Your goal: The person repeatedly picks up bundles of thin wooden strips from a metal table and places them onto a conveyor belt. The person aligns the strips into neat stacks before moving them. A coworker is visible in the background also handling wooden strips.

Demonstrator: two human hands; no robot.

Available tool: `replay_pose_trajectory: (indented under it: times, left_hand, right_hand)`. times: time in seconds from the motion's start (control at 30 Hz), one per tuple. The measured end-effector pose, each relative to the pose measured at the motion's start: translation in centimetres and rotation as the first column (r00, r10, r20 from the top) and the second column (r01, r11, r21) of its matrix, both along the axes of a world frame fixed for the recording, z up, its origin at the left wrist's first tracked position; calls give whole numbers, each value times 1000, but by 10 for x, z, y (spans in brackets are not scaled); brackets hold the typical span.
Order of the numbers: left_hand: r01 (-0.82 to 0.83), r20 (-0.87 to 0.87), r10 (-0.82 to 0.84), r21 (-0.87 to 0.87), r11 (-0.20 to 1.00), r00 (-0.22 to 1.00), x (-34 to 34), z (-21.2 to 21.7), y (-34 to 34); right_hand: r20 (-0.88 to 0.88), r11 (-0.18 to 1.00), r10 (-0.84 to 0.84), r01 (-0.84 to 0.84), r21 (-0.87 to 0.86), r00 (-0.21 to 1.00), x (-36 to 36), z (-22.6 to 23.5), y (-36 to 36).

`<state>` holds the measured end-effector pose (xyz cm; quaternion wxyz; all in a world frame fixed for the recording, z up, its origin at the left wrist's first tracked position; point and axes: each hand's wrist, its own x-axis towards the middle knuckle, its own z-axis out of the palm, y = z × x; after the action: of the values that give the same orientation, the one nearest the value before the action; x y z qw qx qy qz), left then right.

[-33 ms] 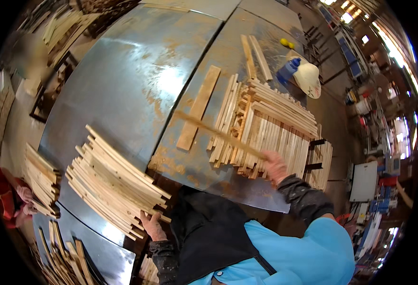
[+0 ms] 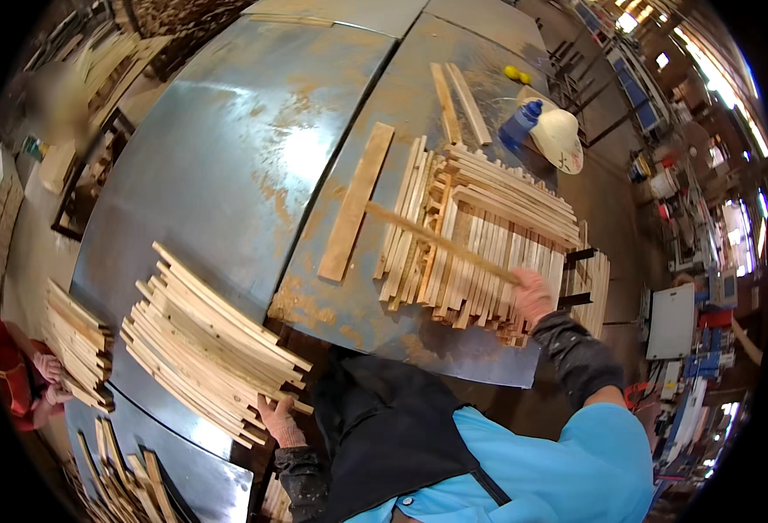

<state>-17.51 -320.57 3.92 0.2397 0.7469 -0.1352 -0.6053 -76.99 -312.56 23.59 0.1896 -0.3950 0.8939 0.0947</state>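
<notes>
My right hand (image 2: 534,296), in a pale glove, is closed round one end of a thin wooden strip (image 2: 441,241). The strip slants up to the left above a pile of wooden strips (image 2: 515,253), and its far end is near a wide flat board (image 2: 356,200). My left hand (image 2: 281,422), also gloved, is at the near right end of another stack of strips (image 2: 210,340). Its fingers and thumb close on a strip end there; the palm side is hidden.
Both stacks lie on a metal-topped table (image 2: 227,157) dusted with sawdust. A blue bottle (image 2: 519,125), a pale hat (image 2: 558,139) and two yellow round things (image 2: 516,75) sit at the far right. At the left, another person's gloved hands (image 2: 51,379) touch a smaller strip stack (image 2: 77,344).
My right hand has moved to the right with the strip, whose far end has drawn back across the board. The left hand stays at the stack's end. The view has shifted slightly.
</notes>
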Motion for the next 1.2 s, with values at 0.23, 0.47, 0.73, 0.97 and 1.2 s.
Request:
replay_pose_trajectory:
  times: [0.23, 0.47, 0.73, 0.97, 1.2]
  left_hand:
    - [11, -15, -12, -14, 1000, 1000, 4, 19, -2]
    - [23, 48, -22, -7, 1000, 999, -11, 41, -29]
    - [-25, 14, 26, -67, 997, 1000, -44, 35, 15]
    - [-85, -27, 81, -162, 983, 996, -59, 16, 35]
    - [-126, -67, 115, -195, 973, 991, -60, 61, 45]
  right_hand:
    - [-473, 942, -203, 304, 146, 857, -180, 5, 127]
    - [-315, 853, -272, 380, 359, 909, -198, 6, 64]
    - [-548, 906, -271, 401, 132, 791, -228, -58, 70]
    - [-342, 942, -305, 335, 32, 889, -311, -119, 100]
    - [-53, 859, -58, 23, -511, 997, -203, -143, 11]
